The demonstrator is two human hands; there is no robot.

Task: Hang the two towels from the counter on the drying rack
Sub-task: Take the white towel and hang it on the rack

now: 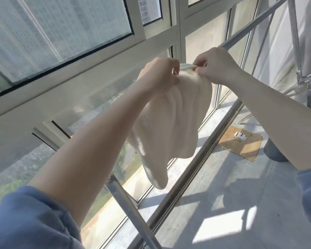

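Both hands are raised. Left hand (160, 74) and right hand (217, 66) each pinch the top hem of a white towel (171, 123), close together, so the cloth bunches and hangs in folds, in the air among the rails of the drying rack (185, 178). Judged: light, soft and limp, so it sags wherever unsupported. Better hold: hem corners, hands well apart, to spread it before draping.
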